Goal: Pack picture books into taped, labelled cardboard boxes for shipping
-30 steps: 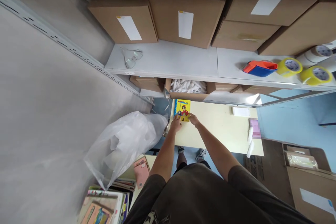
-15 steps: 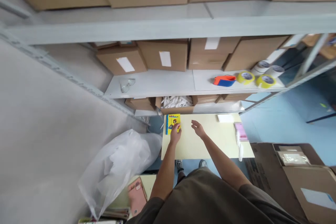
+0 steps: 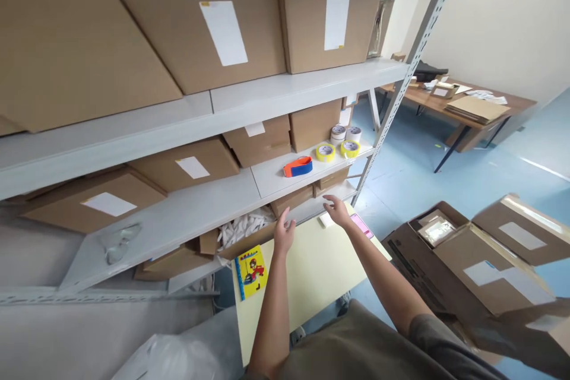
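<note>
The yellow comic book (image 3: 250, 270) is already laid flat on the pale table (image 3: 312, 273), and nothing is gripped by the spread left hand (image 3: 284, 236) or right hand (image 3: 337, 212).

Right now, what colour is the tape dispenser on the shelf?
The plastic tape dispenser is orange over blue, head view.

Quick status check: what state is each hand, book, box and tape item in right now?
Left hand: open, empty, above the table.
Right hand: open, empty, fingers spread.
Yellow picture book: closed, flat, cover up on the pale yellow table.
Brown cardboard box of white pieces: open at the top.
Brown cardboard box on the floor: flaps open.
Orange and blue tape dispenser: lying on the grey metal shelf, untouched.
</note>
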Tool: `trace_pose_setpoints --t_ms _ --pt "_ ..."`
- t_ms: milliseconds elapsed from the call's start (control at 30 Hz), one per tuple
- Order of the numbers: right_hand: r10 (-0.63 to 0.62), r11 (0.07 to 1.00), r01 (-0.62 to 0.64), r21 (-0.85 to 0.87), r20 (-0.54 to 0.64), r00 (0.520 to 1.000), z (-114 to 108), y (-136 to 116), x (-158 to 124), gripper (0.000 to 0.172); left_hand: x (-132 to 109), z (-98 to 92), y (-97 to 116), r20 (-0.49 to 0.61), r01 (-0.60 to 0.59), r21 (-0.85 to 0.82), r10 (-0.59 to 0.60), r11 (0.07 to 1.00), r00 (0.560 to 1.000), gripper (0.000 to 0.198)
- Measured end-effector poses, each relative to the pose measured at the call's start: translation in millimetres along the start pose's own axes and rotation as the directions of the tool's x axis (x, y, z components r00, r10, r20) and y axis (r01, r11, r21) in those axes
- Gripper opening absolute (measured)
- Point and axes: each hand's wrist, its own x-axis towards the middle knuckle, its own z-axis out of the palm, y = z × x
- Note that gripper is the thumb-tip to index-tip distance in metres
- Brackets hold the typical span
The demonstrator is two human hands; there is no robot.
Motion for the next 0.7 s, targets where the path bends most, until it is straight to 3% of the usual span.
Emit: trace_pose_setpoints --t_ms 100,200,300,367,433,500,600,700 --pt "-0.066 0.998 0.066 0.014 0.021 0.998 -7 -3 59 0.041 17 20.7 9 -0.022 -0.015 0.026 0.016 1.000 1.000 0.062" --pt "-0.198 0.978 0.204 -0.049 0.105 0.975 -8 -22 124 0.048 23 36.4 13 -0.076 -0.014 0.055 0.018 0.998 0.997 0.060" --pt "-0.329 0.904 0.378 -0.200 0.241 0.913 1 -55 179 0.052 18 44.2 17 -0.134 -0.011 0.065 0.020 0.998 0.991 0.058" --pt "-0.318 0.815 0.460 -0.351 0.393 0.863 13 -75 204 0.052 11 43.6 20 -0.170 -0.002 0.067 0.014 0.998 0.985 0.058" --pt "-0.213 0.690 0.507 -0.517 0.525 0.824 27 -89 218 0.047 3 38.3 21 -0.205 0.007 0.068 0.007 0.998 0.979 0.057" --pt "-0.113 0.587 0.518 -0.622 0.570 0.814 40 -97 222 0.044 -6 29.8 21 -0.240 0.018 0.073 0.000 0.997 0.971 0.055" --pt "-0.062 0.545 0.501 -0.672 0.563 0.824 50 -102 215 0.046 -17 14.9 20 -0.292 0.022 0.082 0.003 0.996 0.956 0.051" --pt "-0.053 0.523 0.493 -0.695 0.551 0.833 47 -108 200 0.048 -26 1.5 19 -0.321 0.009 0.091 0.020 0.996 0.947 0.051"
